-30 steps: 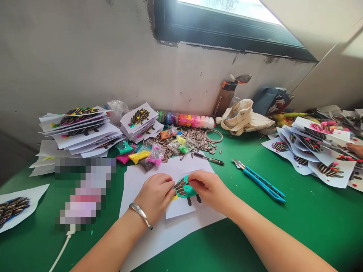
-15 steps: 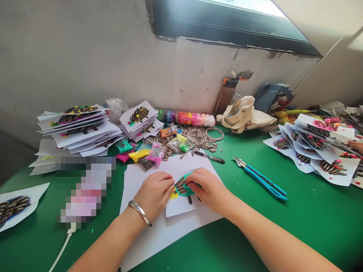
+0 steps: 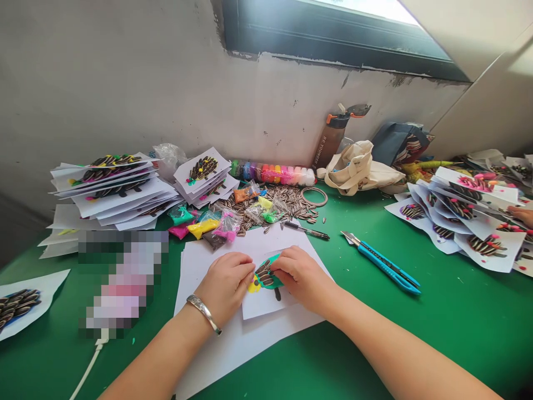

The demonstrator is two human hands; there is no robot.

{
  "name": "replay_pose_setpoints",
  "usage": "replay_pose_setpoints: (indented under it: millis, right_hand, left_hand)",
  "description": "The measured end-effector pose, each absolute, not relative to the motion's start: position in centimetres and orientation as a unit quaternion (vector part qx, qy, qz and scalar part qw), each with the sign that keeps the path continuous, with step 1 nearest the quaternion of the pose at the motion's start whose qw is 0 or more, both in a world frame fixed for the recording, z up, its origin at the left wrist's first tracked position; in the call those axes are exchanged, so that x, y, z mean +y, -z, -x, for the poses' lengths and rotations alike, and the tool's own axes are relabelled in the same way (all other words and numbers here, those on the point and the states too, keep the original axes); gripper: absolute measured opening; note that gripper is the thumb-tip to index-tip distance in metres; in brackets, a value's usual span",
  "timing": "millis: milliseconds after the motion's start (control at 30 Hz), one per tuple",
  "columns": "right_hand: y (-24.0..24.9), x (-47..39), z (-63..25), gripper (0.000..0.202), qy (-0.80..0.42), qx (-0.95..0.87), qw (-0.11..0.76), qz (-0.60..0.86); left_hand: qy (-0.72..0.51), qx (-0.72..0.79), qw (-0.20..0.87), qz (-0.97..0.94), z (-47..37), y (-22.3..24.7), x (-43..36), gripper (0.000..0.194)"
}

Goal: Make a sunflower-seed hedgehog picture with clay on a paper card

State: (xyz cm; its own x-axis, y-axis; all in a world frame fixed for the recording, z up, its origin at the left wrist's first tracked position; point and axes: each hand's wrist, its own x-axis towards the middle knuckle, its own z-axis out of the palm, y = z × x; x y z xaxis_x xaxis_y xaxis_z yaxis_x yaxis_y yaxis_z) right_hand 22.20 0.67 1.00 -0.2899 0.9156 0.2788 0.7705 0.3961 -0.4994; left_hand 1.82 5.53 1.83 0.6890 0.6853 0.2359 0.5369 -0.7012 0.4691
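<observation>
A small white paper card (image 3: 260, 309) lies on larger white sheets in front of me. It bears a flat teal clay shape (image 3: 272, 282) with striped sunflower seeds (image 3: 264, 272) set in it, a yellow clay head (image 3: 254, 285) and a dark clay leg (image 3: 277, 294). My left hand (image 3: 227, 280), a silver bangle at its wrist, is closed at the card's left edge beside the yellow head; what its fingertips hold is hidden. Over the card's right part, my right hand (image 3: 302, 278) pinches at a seed on the teal clay, hiding the rest of the shape.
Behind the sheets are bagged clay (image 3: 204, 226), loose sunflower seeds (image 3: 291, 201), a tape ring (image 3: 314, 196) and a pen (image 3: 307, 230). A blue utility knife (image 3: 383, 264) lies right, blade exposed. Card stacks (image 3: 120, 197) stand left; another person's hand (image 3: 520, 214) touches cards at far right.
My right fingers have shifted slightly on the teal clay, and more of the seeds shows beside them. My left hand keeps its place at the card. The view has moved very slightly.
</observation>
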Motion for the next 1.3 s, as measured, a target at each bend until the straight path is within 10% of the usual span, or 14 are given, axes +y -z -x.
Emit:
replay_pose_setpoints:
  millis: [1300]
  right_hand:
    - [-1.4, 0.7, -22.9, 0.015, -0.119, -0.788, 0.234, 0.557]
  left_hand:
    - [-0.162, 0.333, 0.208, -0.905, -1.7, -2.0, 5.6, 0.026]
